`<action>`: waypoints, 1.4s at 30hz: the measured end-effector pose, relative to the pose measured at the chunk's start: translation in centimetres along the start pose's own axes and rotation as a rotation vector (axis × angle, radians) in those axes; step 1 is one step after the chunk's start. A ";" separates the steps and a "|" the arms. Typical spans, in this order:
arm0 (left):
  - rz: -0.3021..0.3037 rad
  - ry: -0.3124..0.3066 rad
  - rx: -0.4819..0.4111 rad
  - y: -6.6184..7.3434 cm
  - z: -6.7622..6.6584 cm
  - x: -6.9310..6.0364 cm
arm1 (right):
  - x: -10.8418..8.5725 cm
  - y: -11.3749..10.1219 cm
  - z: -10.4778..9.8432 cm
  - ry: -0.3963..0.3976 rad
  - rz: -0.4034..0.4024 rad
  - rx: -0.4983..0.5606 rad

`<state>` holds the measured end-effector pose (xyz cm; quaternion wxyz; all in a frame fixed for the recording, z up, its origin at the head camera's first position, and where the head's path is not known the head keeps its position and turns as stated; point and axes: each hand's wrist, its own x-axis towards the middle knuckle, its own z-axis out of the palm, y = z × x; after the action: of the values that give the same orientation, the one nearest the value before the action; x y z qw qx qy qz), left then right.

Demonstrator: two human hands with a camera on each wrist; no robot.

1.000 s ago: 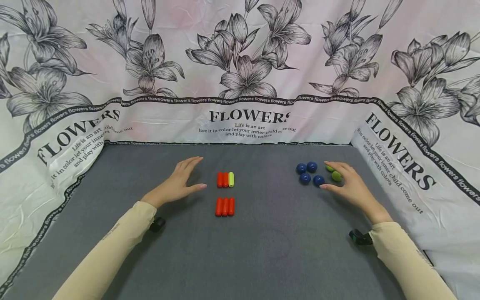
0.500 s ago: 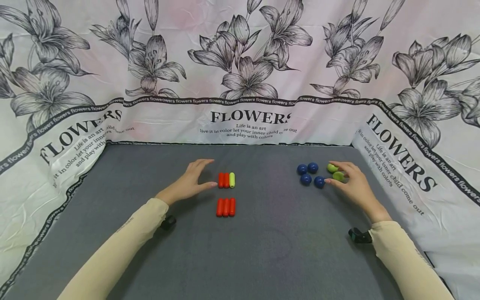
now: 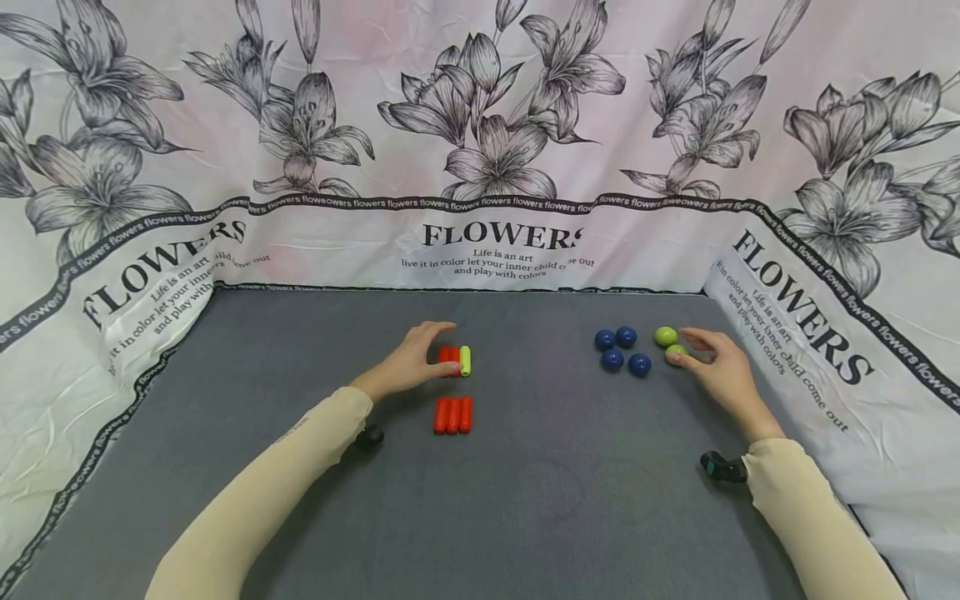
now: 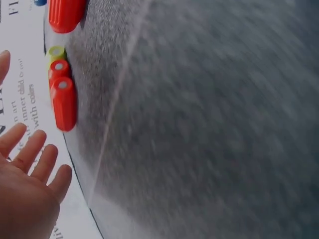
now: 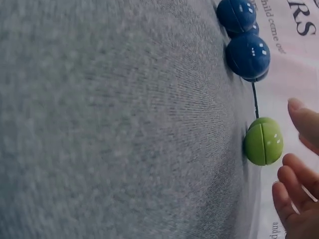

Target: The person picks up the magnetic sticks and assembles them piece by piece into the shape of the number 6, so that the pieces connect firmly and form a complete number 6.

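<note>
My left hand (image 3: 405,360) hovers at the back row of small rounded sticks, thumb and fingers spread apart. That row has two red sticks (image 4: 64,107) and one yellow-green stick (image 3: 466,362); the thumb partly covers the red ones in the head view. A front row of three red sticks (image 3: 453,415) lies nearer. On the right, my right hand (image 3: 722,367) is at two green balls, its thumb and fingers either side of the nearer green ball (image 3: 674,350). In the right wrist view a gap shows between the fingers and the green ball (image 5: 263,143).
Several blue balls (image 3: 612,360) sit in a cluster left of the green ones. The grey tabletop (image 3: 510,517) ends at the back and sides against a flower-printed cloth (image 3: 495,242).
My left hand has moved right, from beside the back row of sticks to over it. My right hand has shifted slightly right, uncovering more of the green balls, and its thumb and fingers are closer together.
</note>
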<state>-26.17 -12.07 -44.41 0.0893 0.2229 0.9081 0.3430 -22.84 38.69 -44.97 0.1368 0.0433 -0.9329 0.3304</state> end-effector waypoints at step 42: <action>-0.072 0.017 0.101 0.9 2.4 2.2 | 0.5 1.7 0.4 -0.054 0.140 0.014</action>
<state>-27.09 -9.06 -45.62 0.0823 0.1914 0.9325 0.2951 -23.66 39.80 -46.13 0.0876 -0.0122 -0.9346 0.3446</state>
